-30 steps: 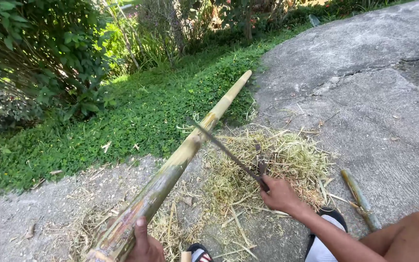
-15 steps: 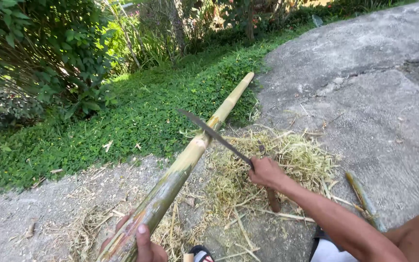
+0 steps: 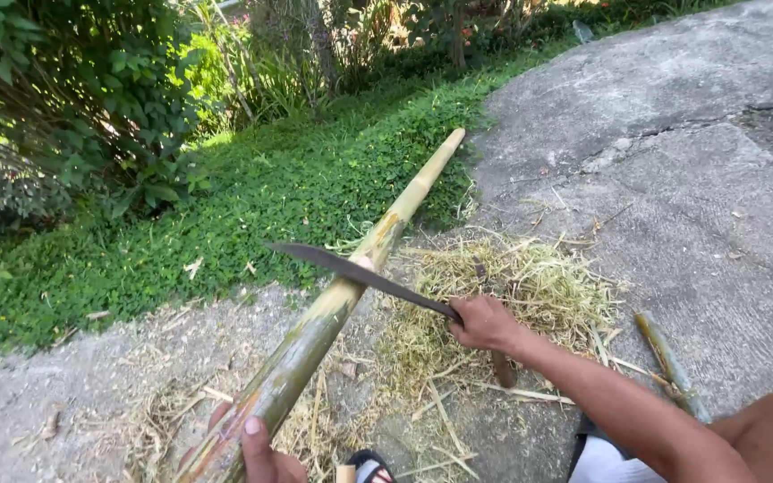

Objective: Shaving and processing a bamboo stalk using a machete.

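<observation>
Blade (image 3: 360,273) now down across bamboo pole (image 3: 342,304), right-hand fingers (image 3: 480,324) wrapping its handle, left fingers (image 3: 257,447) gripping pole's near end

One head-worn view looks steeply down, close over the bamboo pole (image 3: 351,295) ahead.

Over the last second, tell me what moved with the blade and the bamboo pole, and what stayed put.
The right hand swung the long knife leftward, so its blade now lies across the bamboo pole, tip pointing out over the grass; a second ago it stood more upright, just right of the pole. Neither hand let go. The left hand still grips the pole's near end, and the pile of shavings and the pole lie as before.
</observation>
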